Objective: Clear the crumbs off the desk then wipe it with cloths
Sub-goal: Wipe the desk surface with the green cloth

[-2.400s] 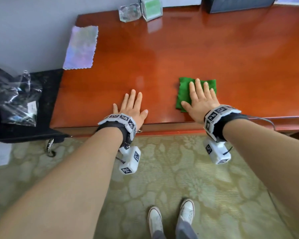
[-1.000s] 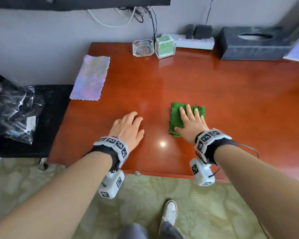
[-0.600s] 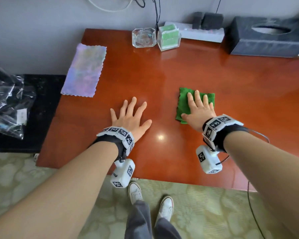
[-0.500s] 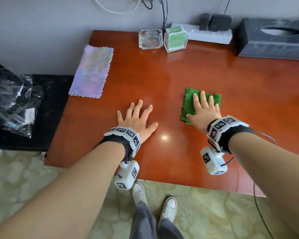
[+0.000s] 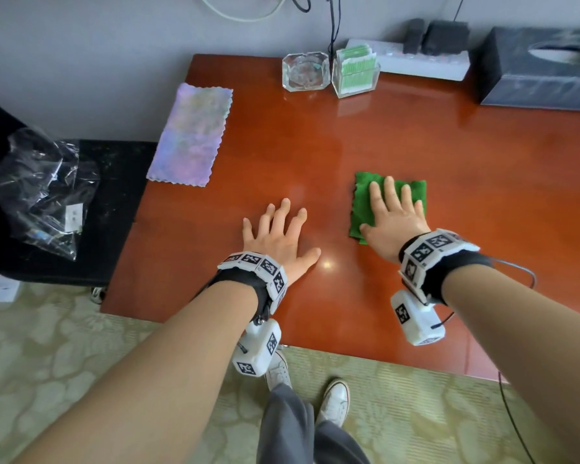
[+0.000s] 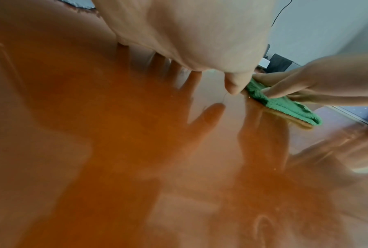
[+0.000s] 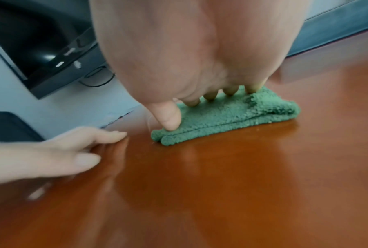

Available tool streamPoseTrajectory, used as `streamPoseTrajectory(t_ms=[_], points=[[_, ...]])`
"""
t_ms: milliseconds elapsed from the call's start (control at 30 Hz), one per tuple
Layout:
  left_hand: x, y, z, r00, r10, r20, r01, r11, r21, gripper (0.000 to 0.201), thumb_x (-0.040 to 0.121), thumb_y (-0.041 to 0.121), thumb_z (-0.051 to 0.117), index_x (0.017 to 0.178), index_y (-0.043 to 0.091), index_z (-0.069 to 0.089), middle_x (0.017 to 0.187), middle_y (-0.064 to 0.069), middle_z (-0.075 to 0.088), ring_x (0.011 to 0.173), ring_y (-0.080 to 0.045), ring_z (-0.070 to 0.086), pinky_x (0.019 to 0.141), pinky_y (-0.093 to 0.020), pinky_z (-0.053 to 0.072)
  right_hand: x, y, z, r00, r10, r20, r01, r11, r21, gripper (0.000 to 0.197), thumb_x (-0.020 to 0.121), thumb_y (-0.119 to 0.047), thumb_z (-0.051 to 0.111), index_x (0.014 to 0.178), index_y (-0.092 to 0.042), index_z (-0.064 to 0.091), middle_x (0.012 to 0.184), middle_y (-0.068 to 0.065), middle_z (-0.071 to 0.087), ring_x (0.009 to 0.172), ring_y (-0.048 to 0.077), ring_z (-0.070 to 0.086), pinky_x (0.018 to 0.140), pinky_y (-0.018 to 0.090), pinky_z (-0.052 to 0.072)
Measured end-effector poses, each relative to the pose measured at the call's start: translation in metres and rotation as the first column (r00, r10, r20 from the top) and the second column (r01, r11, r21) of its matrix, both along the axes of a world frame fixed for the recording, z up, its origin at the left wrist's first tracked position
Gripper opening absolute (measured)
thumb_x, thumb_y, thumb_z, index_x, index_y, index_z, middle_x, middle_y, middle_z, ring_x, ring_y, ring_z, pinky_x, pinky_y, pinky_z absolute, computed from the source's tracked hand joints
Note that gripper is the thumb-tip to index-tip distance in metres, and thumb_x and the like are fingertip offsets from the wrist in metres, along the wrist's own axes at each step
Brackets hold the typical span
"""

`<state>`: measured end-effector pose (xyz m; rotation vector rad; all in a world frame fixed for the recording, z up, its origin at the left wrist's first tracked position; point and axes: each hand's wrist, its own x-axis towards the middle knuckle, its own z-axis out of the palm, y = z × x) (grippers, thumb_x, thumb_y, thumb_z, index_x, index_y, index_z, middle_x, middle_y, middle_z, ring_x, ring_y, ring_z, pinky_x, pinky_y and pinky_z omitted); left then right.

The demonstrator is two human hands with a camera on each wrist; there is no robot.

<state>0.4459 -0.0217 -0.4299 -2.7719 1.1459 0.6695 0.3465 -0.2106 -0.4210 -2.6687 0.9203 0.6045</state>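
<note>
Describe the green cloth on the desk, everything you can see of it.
The green cloth is a fluffy, terry-like fabric folded into layers, its doubled edges visible in the right wrist view. It lies flat on the glossy reddish-brown desk. The right hand presses on it with straight fingers and thumb. The left hand lies beside it, not touching.

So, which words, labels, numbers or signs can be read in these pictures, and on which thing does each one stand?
No text can be read.
Wristbands and wrist cameras: black-and-white square code markers only, no letters.
Plastic bag: a small white label, too small to read.
Clear holder: green packets, print too blurred.
Dark screen in the right wrist view: small pale marks, blurred.
Green cloth, pastel cloth, tissue box: no print visible.
</note>
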Motion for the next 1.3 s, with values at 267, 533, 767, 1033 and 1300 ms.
streamPoseTrajectory(t_ms=[267,533,767,1033,1300], points=[[0.0,0.001,-0.001,1.0,0.012,0.026,-0.01,0.999,-0.044,0.072,0.092,0.067,0.032,0.155,0.039,0.01,0.165,0.008,-0.006,0.151,-0.021,-0.003,0.119,-0.058,0.005,0.034,0.052,-0.004,0.978,0.207,-0.012,-0.207,0.978,0.025,0.077,0.1,-0.045,0.033,0.154,-0.023,-0.018,0.16,0.002,-0.027,0.149,0.029,-0.017,0.122,0.049,-0.003],[-0.002,0.015,-0.003,0.998,-0.059,0.012,0.06,0.995,-0.081,0.071,0.095,0.062,0.031,0.156,0.034,0.006,0.165,0.005,-0.007,0.151,-0.022,-0.003,0.119,-0.057,0.003,0.056,0.016,0.0,0.995,0.102,-0.014,-0.102,0.994,0.04,0.078,0.1,-0.047,0.038,0.155,-0.027,-0.013,0.162,-0.002,-0.022,0.15,0.027,-0.015,0.122,0.047,-0.002],[0.019,0.041,-0.004,0.98,-0.195,0.034,0.198,0.967,-0.158,0.059,0.099,0.05,0.029,0.154,0.041,0.009,0.165,0.011,-0.001,0.151,-0.014,0.005,0.12,-0.048,0.01,0.08,0.006,-0.003,1.0,-0.008,0.003,0.007,0.999,0.053,0.079,0.1,-0.045,0.043,0.156,-0.026,-0.009,0.163,0.0,-0.019,0.15,0.03,-0.013,0.122,0.049,-0.002],[0.048,0.055,-0.01,0.975,-0.215,0.061,0.222,0.963,-0.153,0.056,0.1,0.053,0.024,0.151,0.053,0.0,0.163,0.02,-0.009,0.152,-0.012,-0.001,0.114,-0.066,0.003,0.114,0.023,-0.002,0.998,0.045,0.05,-0.049,0.996,0.081,0.082,0.097,-0.038,0.05,0.157,-0.027,-0.004,0.164,0.0,-0.015,0.15,0.031,-0.012,0.121,0.051,-0.003],[0.043,0.046,-0.014,0.986,-0.16,-0.038,0.153,0.978,-0.143,0.062,0.096,0.061,0.025,0.15,0.053,-0.005,0.162,0.018,-0.018,0.151,-0.015,-0.015,0.11,-0.069,-0.012,0.182,0.058,0.008,0.942,0.336,-0.017,-0.334,0.94,0.062,0.07,0.101,-0.033,0.04,0.155,-0.04,-0.005,0.164,-0.001,-0.015,0.15,0.031,-0.01,0.121,0.053,0.002]])
